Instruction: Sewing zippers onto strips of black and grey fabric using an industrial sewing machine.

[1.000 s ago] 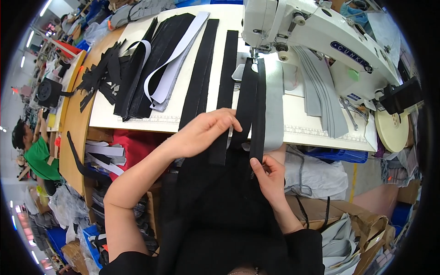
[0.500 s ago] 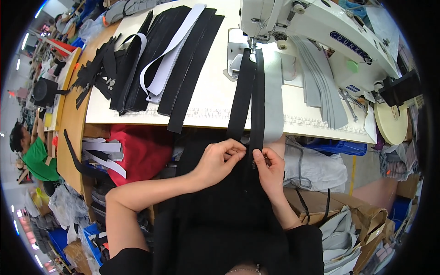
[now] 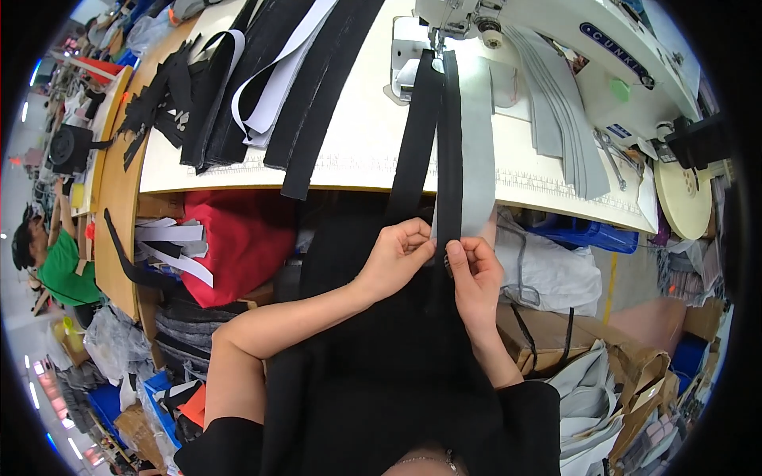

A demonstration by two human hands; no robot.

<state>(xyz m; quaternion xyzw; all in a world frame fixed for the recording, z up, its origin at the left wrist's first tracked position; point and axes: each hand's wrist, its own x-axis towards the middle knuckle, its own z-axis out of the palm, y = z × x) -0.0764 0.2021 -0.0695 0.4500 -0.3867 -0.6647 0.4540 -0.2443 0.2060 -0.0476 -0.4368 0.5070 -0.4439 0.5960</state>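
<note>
A long black zipper (image 3: 450,143) runs from beneath the needle of a white sewing machine (image 3: 548,40) over the table's front edge toward me. Along its right side lies a grey fabric strip (image 3: 478,135), and a black fabric strip (image 3: 414,143) hangs down on the left. My right hand (image 3: 479,278) pinches the zipper's lower part, thumb on top. From the left, my left hand (image 3: 397,258) closes its fingertips at the zipper's left edge. Below my hands, the zipper's end blends into my black clothing.
Black strips (image 3: 321,103) and a looped white strip (image 3: 266,99) lie on the left of the white table (image 3: 357,151). Grey strips (image 3: 556,119) and scissors (image 3: 611,155) are at right. A cardboard box (image 3: 548,337) stands below. A person in green (image 3: 67,266) works far left.
The view has shifted, so table and machine sit higher in the picture. Both hands remain at the zipper, with the right thumb now lying flatter on its edge.
</note>
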